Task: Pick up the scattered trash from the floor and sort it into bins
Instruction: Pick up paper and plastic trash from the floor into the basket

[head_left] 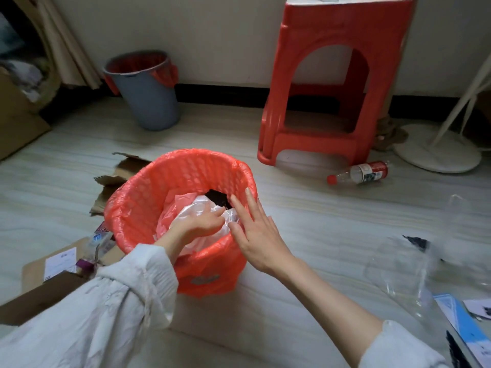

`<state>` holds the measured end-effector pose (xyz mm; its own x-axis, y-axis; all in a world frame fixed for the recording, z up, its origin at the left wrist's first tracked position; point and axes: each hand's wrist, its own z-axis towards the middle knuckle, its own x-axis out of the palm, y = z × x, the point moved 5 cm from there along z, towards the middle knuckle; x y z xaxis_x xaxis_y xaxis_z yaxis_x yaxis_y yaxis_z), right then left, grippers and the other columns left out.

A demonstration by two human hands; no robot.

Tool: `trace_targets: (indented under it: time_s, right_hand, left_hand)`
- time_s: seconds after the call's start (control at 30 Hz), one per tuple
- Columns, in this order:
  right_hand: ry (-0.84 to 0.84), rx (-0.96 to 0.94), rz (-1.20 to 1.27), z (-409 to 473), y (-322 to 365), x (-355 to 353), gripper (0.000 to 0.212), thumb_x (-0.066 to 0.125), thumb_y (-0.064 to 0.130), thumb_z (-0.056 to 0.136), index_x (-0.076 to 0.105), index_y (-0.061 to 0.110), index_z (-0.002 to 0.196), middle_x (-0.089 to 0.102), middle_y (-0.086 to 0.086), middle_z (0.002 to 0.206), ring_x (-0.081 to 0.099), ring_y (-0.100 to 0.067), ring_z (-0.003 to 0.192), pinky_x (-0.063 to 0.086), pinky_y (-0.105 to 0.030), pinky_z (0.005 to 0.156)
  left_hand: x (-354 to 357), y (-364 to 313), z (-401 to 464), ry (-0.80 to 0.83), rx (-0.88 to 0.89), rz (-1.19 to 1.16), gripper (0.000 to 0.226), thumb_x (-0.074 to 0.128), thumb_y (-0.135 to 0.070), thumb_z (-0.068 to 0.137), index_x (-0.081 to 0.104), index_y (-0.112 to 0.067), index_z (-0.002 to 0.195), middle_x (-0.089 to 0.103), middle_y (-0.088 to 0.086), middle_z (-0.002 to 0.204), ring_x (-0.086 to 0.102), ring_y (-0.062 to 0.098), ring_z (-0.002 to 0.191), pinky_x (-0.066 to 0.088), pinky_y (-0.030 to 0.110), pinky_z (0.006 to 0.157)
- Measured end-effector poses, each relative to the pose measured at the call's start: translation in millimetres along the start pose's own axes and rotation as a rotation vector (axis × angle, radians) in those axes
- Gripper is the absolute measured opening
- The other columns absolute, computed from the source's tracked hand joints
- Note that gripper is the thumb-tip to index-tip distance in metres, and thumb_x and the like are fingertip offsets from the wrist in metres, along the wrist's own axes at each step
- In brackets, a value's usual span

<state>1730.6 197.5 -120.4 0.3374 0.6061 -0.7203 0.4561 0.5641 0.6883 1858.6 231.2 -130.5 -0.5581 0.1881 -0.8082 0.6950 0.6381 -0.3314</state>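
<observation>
Clear plastic wrap (212, 216) is pressed into lined bin (183, 208) by curled left hand (202, 221); right hand (255, 232) held flat, empty. Springy wrap may rebound over the rim.

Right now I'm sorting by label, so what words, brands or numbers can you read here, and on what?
None can be read with confidence.
Bottle on the floor by the red stool: red and white label, print too blurred.
Purple packet left of the red bin: pale letters, cut off and blurred.
White shipping label on the cardboard box: too small.
Emblem on the bin's front: illegible.
Blue and white paper, lower right: blurred.
</observation>
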Motion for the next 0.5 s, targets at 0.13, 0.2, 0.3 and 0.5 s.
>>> trace_targets:
  time_s: [0.13,0.2,0.3,0.5]
  right_hand:
    - [-0.058,-0.031,0.086,-12.1,-4.9,-15.1,0.06,0.035,0.036,0.098,-0.001,0.038,0.146,-0.011,0.011,0.157,-0.013,-0.009,0.144,0.003,-0.043,0.119]
    - [-0.099,-0.008,0.065,-19.4,-18.0,-29.7,0.061,0.037,0.034,0.098,0.002,0.037,0.147,-0.005,0.008,0.158,-0.009,-0.011,0.145,0.005,-0.041,0.119]
    - [-0.202,0.102,-0.053,-31.6,-49.9,-58.0,0.059,0.04,0.031,0.097,0.01,0.03,0.148,0.005,0.004,0.158,-0.002,-0.014,0.146,0.008,-0.041,0.118]
    - [-0.327,0.47,-0.425,-91.8,-155.9,-110.5,0.061,0.044,0.029,0.095,0.014,0.022,0.148,0.005,-0.002,0.158,-0.002,-0.02,0.146,0.002,-0.051,0.115]
  left_hand:
    - [-18.0,-12.9,-9.0,-0.374,0.123,-0.137,0.044,0.034,-0.012,0.089,0.051,-0.008,0.129,0.048,0.013,0.137,0.039,0.027,0.13,0.029,0.036,0.109]
    - [-31.9,-27.5,-24.3,-0.609,0.247,-0.199,0.039,0.04,0.001,0.086,0.058,-0.003,0.12,0.057,0.016,0.125,0.048,0.027,0.121,0.033,0.031,0.103]
    - [-34.0,-64.5,-43.3,-0.729,0.44,-0.198,0.041,0.039,-0.003,0.079,0.06,-0.005,0.115,0.058,0.015,0.117,0.053,0.028,0.11,0.035,0.028,0.096]
    - [40.9,-144.0,-27.9,-0.52,0.669,-0.119,0.038,0.042,-0.002,0.085,0.055,-0.009,0.119,0.053,0.01,0.121,0.052,0.028,0.111,0.042,0.035,0.093]
